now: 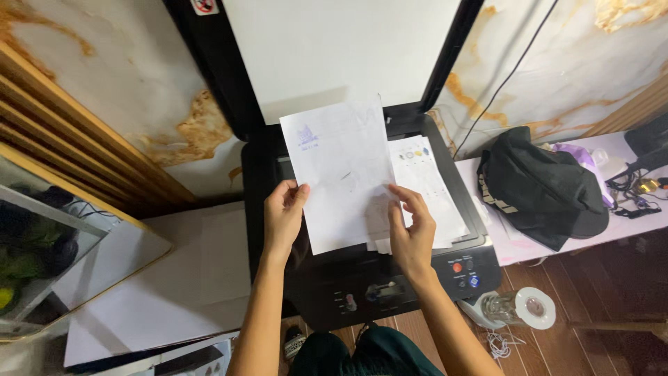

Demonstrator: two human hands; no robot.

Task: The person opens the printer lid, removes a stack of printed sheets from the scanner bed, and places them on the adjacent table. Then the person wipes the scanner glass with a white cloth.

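**Sheets held over an open scanner**

The left hand (284,216) pinches the left edge of a white sheet of paper (341,174), fingers closed on it, tilting it up above the scanner glass. The right hand (412,233) has its fingers narrowed on a few more sheets (424,191) lying on the glass, seemingly to keep them apart. The black flatbed printer (390,285) stands with its lid (334,49) raised against a marbled wall (139,76). A black cap (539,188) lies on the pink table (640,226) to the right; the floor (598,334) is dark wood.
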